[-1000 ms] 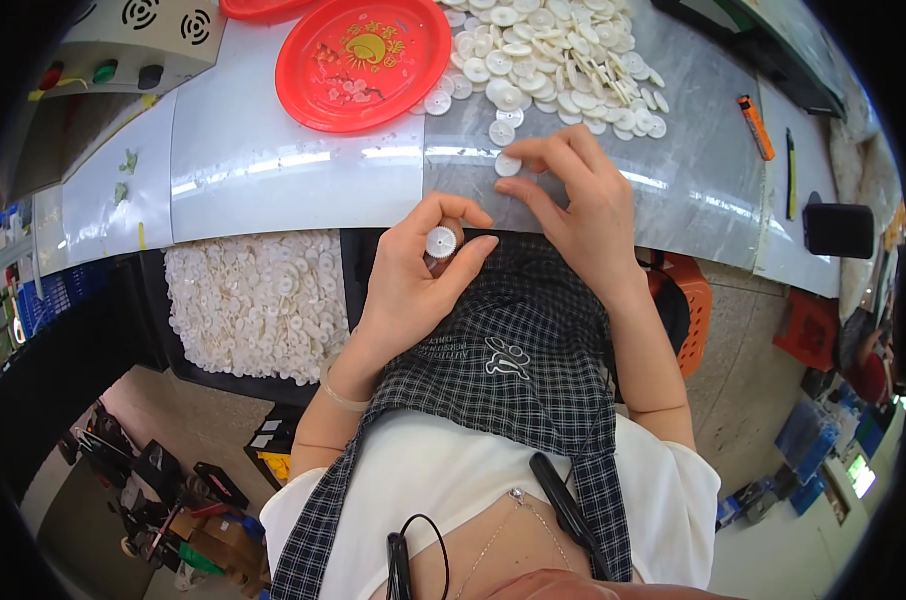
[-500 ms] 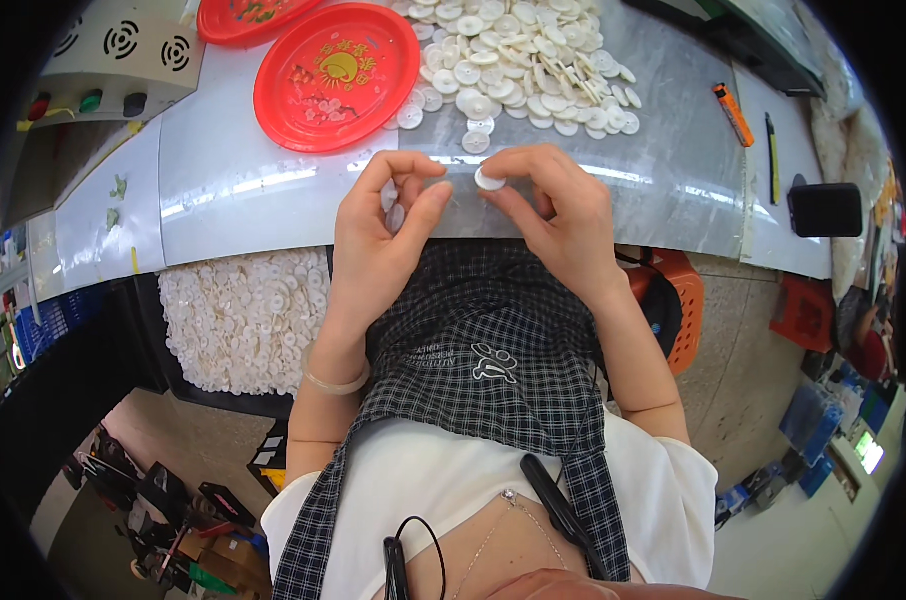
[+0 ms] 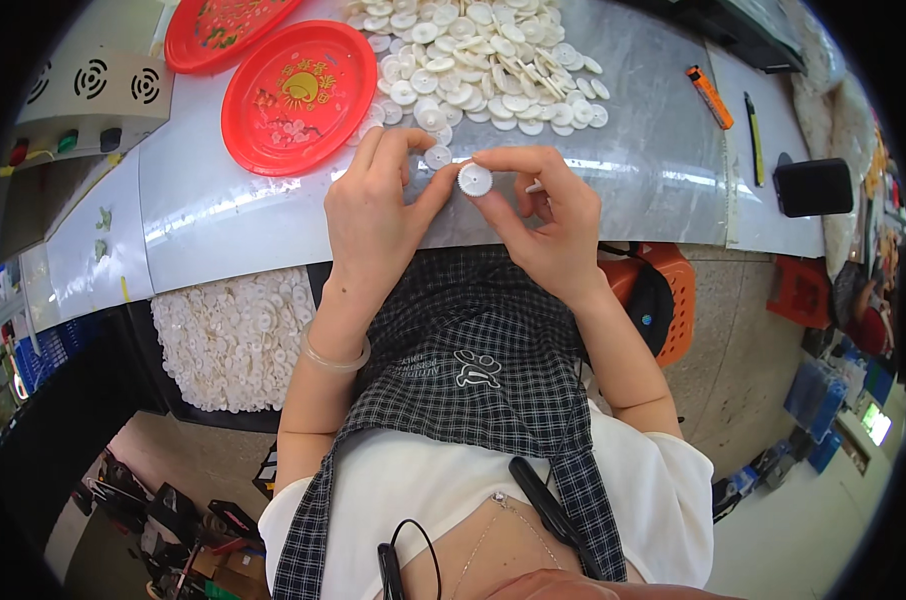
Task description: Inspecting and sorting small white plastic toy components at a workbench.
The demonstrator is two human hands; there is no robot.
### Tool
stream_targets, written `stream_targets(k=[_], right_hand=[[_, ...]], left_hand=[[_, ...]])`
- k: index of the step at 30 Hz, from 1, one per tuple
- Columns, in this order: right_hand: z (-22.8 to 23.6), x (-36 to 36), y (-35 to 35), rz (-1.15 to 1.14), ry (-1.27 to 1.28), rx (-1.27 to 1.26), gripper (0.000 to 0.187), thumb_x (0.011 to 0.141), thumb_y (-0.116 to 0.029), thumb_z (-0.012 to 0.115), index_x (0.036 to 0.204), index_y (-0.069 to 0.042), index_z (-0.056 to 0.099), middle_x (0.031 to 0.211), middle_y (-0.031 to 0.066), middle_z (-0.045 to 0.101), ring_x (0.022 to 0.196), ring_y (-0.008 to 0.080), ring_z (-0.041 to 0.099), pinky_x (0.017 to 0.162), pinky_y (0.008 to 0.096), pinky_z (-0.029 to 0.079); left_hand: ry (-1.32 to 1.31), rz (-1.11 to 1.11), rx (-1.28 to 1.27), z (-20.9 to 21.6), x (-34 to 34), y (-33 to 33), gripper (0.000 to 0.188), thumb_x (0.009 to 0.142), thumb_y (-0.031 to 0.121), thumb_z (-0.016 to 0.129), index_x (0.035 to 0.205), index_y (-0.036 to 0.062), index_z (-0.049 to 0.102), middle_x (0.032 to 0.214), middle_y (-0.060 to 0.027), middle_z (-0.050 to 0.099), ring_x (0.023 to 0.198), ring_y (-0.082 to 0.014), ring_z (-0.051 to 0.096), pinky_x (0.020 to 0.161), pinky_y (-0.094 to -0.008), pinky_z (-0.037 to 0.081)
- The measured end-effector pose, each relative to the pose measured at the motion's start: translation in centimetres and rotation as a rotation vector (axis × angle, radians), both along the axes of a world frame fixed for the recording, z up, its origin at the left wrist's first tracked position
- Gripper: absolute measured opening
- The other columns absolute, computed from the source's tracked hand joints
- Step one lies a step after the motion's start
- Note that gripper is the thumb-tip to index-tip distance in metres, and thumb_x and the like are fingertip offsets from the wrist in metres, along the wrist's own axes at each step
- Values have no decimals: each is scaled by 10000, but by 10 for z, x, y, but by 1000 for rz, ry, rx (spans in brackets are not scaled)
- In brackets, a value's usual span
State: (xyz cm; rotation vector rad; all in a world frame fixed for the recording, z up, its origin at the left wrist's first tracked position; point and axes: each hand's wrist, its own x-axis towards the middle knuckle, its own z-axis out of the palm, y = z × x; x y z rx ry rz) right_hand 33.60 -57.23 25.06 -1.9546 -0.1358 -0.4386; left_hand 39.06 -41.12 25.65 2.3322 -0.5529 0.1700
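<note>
Between the thumb and index finger of my right hand [image 3: 553,215] is a round white plastic gear [image 3: 475,180], its flat face turned up toward me. A small white piece [image 3: 535,187] shows among the curled fingers of that hand. My left hand [image 3: 378,195] sits close by, its thumb tip touching the left edge of the gear. Its other fingers curl forward, and what they hold, if anything, is hidden. Another white gear [image 3: 438,156] lies on the table beside the left fingertips. Beyond the hands spreads a large pile of white gears [image 3: 483,65].
Two red plates [image 3: 263,140] lie left of the pile. A grey box with knobs [image 3: 93,95] stands far left. An orange cutter [image 3: 710,97], a yellow-and-black pen-like tool [image 3: 754,140] and a black device [image 3: 814,187] are at right. A bin of white parts [image 3: 233,340] is below the table edge.
The whole view has shifted left a little. My hands have come together, the left thumb now meeting the gear. The gear has turned to show its face. White gears in my left fingers are now hidden.
</note>
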Motion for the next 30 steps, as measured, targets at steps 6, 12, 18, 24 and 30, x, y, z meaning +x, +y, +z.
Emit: stream_targets(k=[6, 12, 18, 24, 30], right_hand=[[3, -1, -3, 46, 76, 115, 289, 777, 19, 731, 1038, -61, 635, 897, -16, 639, 584, 4, 427, 465, 162, 308], [6, 5, 0, 89, 243, 877, 306, 815, -32, 703, 1083, -9, 559, 876, 19, 602, 654, 25, 418, 531, 164, 319], [2, 21, -1, 41, 136, -29, 172, 806, -131, 736, 949, -72, 661, 738, -12, 511, 611, 62, 460, 517, 216, 363], [-8, 35, 7, -86, 1, -406, 186, 773, -204, 763, 932, -122, 710, 724, 23, 520, 572, 146, 551, 518, 283, 441], [-3, 25, 2, -27, 50, -409, 152, 781, -175, 755, 909, -109, 710, 722, 19, 522, 575, 143, 553, 509, 275, 438]], left_hand=[[229, -21, -263, 2, -10, 10, 219, 836, 167, 719, 976, 48, 601, 741, -15, 542, 527, -74, 442, 448, -236, 362], [1098, -170, -1143, 13, -19, 24, 216, 961, 136, 549, 1135, 16, 506, 849, -42, 603, 523, 0, 381, 460, -139, 305], [700, -76, -768, 11, -34, 24, 263, 893, 20, 624, 1129, 17, 508, 924, -21, 560, 683, -9, 477, 515, -149, 390], [610, -151, -758, 3, -39, 23, 316, 875, 46, 678, 1139, 23, 505, 970, -22, 536, 772, -28, 523, 593, -144, 453], [645, -136, -781, 4, -38, 26, 324, 881, 80, 686, 1141, 22, 502, 950, -29, 590, 762, -22, 526, 617, -141, 460]])
